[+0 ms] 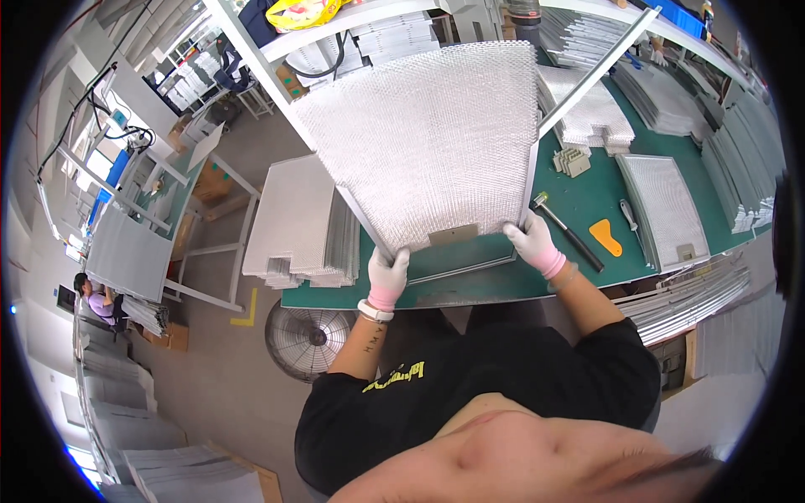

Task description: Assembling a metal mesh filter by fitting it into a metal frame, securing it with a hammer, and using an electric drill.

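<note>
A large silvery mesh panel (428, 142) stands tilted up in front of me, with metal channel strips along its left and right sides. My left hand (388, 277), in a white glove with a pink cuff, is closed around its near left corner. At the near right corner my right hand (535, 246), gloved the same way, grips the edge with the thumb on top. Between them a small metal plate (453, 235) sits at the panel's near edge. Below it, a thin metal frame strip (461, 270) lies on the green table (549, 281).
Right of my hands lie a hammer (572, 233), an orange scraper (605, 237), a slim handled tool (629, 214) and small metal plates (572, 162). Framed mesh panels (667, 201) are stacked beyond. Panels (293, 210) pile up at left; a floor fan (310, 337) stands below.
</note>
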The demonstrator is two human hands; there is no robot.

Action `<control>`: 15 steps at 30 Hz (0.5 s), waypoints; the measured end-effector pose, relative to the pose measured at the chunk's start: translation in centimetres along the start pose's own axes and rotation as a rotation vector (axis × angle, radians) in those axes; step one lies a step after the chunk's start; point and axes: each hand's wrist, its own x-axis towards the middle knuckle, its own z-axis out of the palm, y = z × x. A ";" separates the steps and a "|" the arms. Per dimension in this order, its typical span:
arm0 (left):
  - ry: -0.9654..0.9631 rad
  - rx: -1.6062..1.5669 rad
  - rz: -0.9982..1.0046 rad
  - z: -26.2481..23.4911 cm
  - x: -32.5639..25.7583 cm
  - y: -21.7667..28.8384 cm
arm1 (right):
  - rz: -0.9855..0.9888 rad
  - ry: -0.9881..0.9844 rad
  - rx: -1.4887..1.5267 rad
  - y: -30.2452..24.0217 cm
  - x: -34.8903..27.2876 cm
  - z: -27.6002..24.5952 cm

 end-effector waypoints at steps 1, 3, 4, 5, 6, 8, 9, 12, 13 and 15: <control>-0.138 -0.028 -0.108 -1.2 0.2 -0.2 | 0.124 -0.087 0.092 0.1 -0.4 -0.2; -0.323 -0.152 -0.083 -2.8 1.3 0.9 | -0.042 -0.019 0.144 -2.2 0.9 -0.7; -0.308 -0.152 0.000 -2.7 3.0 3.4 | -0.215 0.057 0.195 -3.9 2.2 -1.1; -0.285 -0.302 0.080 -2.5 4.5 6.3 | -0.248 0.116 0.293 -6.3 3.5 -1.0; -0.149 -0.301 0.139 -1.9 5.3 8.6 | -0.275 0.173 0.388 -8.9 4.7 -0.9; -0.046 -0.205 0.110 -1.3 7.1 12.2 | -0.111 0.148 0.150 -12.2 6.1 -1.9; -0.041 -0.175 0.149 -1.2 7.5 11.8 | -0.092 0.144 0.146 -11.9 6.2 -1.9; 0.054 -0.158 0.218 0.7 6.5 12.4 | -0.222 0.327 -0.161 -10.8 5.9 -1.2; 0.143 -0.170 0.264 1.4 6.1 12.5 | -0.245 0.399 -0.068 -10.4 5.5 -0.7; 0.117 -0.122 0.272 0.1 5.6 11.5 | -0.140 0.399 0.036 -11.7 4.8 -0.6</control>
